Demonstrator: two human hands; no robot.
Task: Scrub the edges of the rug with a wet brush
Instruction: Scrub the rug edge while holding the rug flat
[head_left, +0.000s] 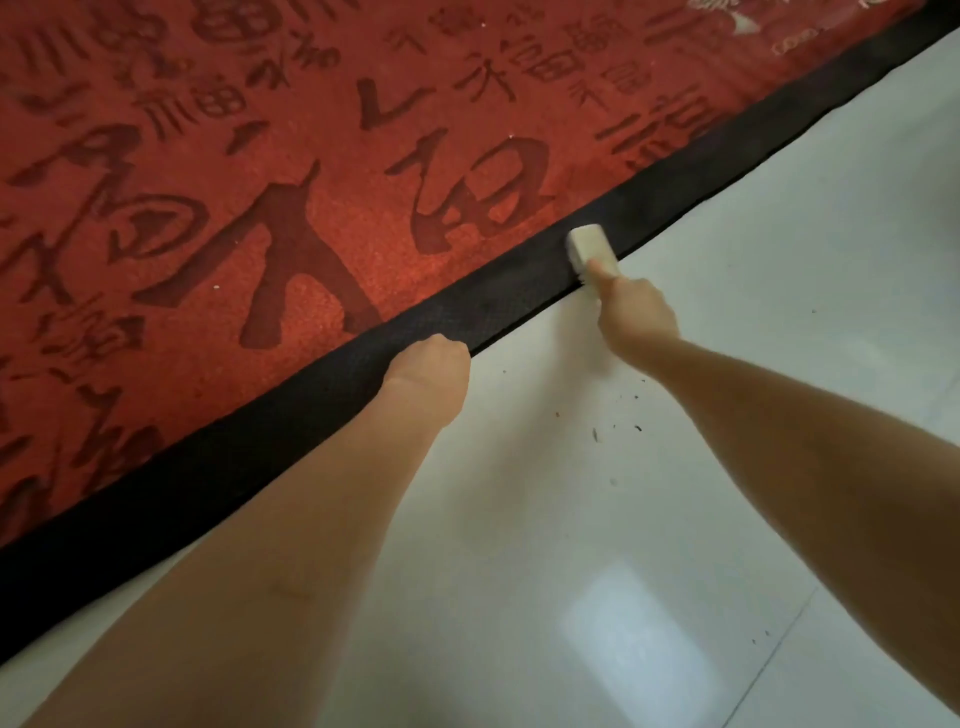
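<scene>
The right hand (636, 312) is wrapped around the near end of a white brush (592, 249), with the thumb laid along its top. The brush is pressed bristles-down onto the black border (311, 410) of the rug (260, 156), right at the outer edge where border meets floor (623, 519). The left hand (431, 361) is set on the same border, nearer the viewer, with its fingers curled under the rug's edge; whether the edge is gripped or only pressed cannot be told. Both bare forearms are stretched forward. The rug is red with darker red calligraphy, and it fills the upper left. The floor is pale and glossy, and small dark specks (618, 421) are scattered on it near the right forearm.
</scene>
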